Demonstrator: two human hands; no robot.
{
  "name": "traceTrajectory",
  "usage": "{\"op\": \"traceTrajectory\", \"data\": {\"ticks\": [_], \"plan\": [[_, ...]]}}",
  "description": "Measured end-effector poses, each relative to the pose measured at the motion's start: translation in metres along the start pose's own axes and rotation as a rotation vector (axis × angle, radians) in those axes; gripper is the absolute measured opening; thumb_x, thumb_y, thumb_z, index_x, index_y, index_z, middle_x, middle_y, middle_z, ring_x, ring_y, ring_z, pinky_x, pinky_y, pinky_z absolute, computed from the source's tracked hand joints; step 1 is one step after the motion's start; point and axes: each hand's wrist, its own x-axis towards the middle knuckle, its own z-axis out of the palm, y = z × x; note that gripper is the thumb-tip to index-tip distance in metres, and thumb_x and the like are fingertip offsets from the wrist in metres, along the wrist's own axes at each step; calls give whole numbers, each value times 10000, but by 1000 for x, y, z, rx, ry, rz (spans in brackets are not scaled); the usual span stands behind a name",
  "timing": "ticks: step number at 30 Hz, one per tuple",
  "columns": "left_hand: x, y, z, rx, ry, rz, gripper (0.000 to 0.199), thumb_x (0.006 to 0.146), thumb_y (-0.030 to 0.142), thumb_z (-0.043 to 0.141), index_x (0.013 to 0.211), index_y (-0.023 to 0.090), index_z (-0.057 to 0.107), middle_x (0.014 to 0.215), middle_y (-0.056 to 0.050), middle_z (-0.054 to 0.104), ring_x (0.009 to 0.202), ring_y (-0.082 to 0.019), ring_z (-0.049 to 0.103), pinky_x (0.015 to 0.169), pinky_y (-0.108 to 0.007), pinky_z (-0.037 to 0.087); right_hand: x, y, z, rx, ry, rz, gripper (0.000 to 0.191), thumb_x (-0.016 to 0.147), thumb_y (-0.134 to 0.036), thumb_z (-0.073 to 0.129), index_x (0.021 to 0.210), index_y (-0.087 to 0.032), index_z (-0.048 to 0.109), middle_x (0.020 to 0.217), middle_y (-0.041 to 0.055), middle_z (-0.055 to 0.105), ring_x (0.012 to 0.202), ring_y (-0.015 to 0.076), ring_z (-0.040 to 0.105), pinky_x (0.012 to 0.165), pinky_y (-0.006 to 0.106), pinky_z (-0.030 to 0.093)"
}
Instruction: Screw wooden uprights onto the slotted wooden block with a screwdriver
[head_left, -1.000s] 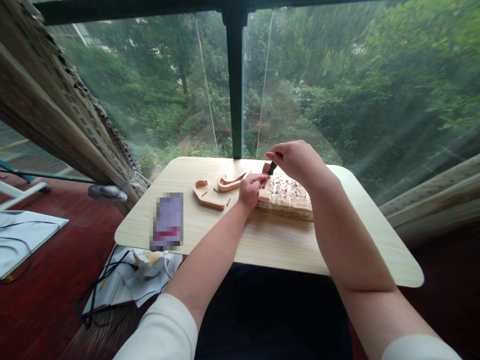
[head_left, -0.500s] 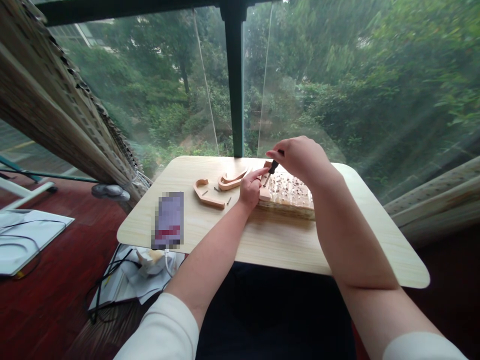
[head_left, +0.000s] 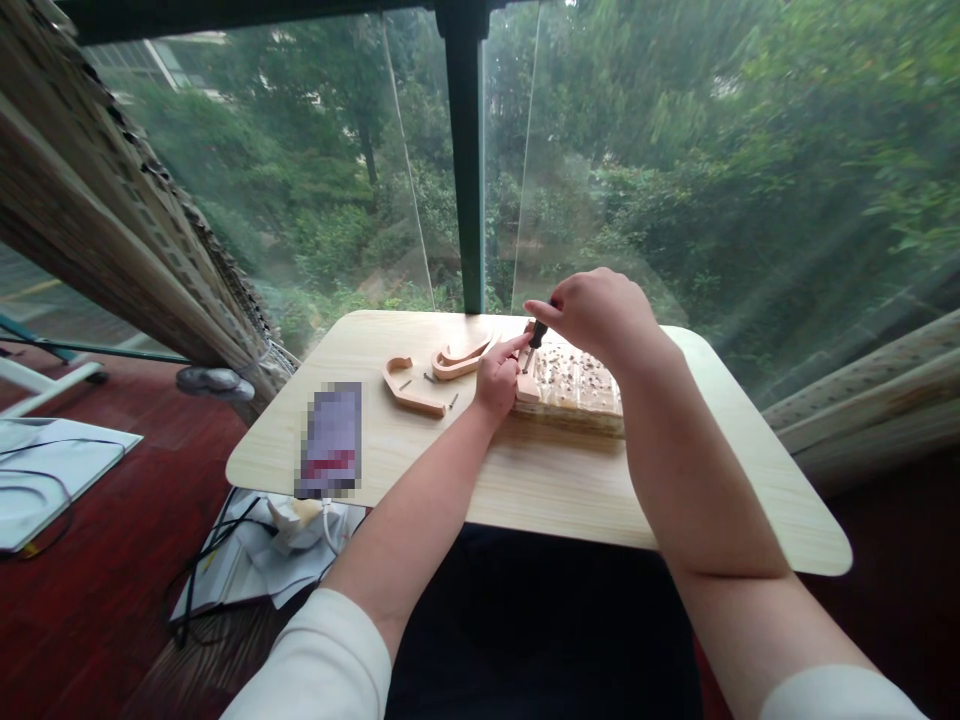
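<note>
My right hand [head_left: 606,312] is closed around the black handle of a screwdriver [head_left: 537,334]. Its shaft slants down, with the tip at a pale wooden piece [head_left: 527,388] on the left end of a board-like block. My left hand [head_left: 498,382] grips that wooden piece, fingers partly hidden behind it. The block [head_left: 576,424] looks wrapped in clear plastic, and its top is dotted with many small brown marks. To the left lie a bent wooden hook [head_left: 417,403] and a second curved wooden part [head_left: 452,370]. A loose screw [head_left: 453,401] rests near the hook's end.
A pixelated phone [head_left: 331,438] with a white cable [head_left: 328,520] lies at the left of the light wooden table [head_left: 555,500]. Papers and dark cords are below that edge. A window stands behind, with curtains [head_left: 142,220] at the side.
The whole view has shifted slightly, so the table and objects appear a little further left. Both hands keep their hold, and the screwdriver still points down at the wooden piece.
</note>
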Motion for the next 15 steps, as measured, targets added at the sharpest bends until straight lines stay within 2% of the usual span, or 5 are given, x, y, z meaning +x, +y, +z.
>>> {"op": "traceTrajectory", "data": {"ticks": [4, 6, 12, 15], "plan": [[-1, -1, 1, 6, 6, 14, 501, 652, 142, 476, 1049, 146, 780, 1019, -68, 767, 969, -242, 661, 892, -360, 524, -2, 2, -1, 99, -36, -197, 338, 923, -384, 539, 788, -159, 752, 676, 67, 644, 603, 146, 496, 598, 296, 297], [-1, -3, 1, 17, 11, 17, 492, 657, 144, 468, 1034, 144, 784, 1015, -70, 767, 965, -239, 661, 901, -363, 521, -4, 1, -1, 105, -34, -231, 304, 922, -348, 553, 782, -157, 745, 665, 62, 636, 596, 143, 492, 603, 297, 297], [-3, -6, -1, 63, 5, 72, 465, 667, 139, 454, 990, 151, 788, 1018, -81, 763, 966, -247, 662, 925, -385, 508, -1, -2, 3, 28, -1, -29, 405, 882, -486, 625, 664, -155, 706, 577, 92, 556, 617, 202, 545, 629, 330, 338], [-4, -3, -1, 119, 23, 108, 472, 649, 109, 460, 998, 174, 770, 1093, -72, 745, 1097, -258, 629, 1009, -388, 473, 1, 7, 2, 69, 58, -13, 436, 877, -520, 622, 634, -164, 688, 555, 80, 536, 605, 204, 537, 660, 353, 372]]}}
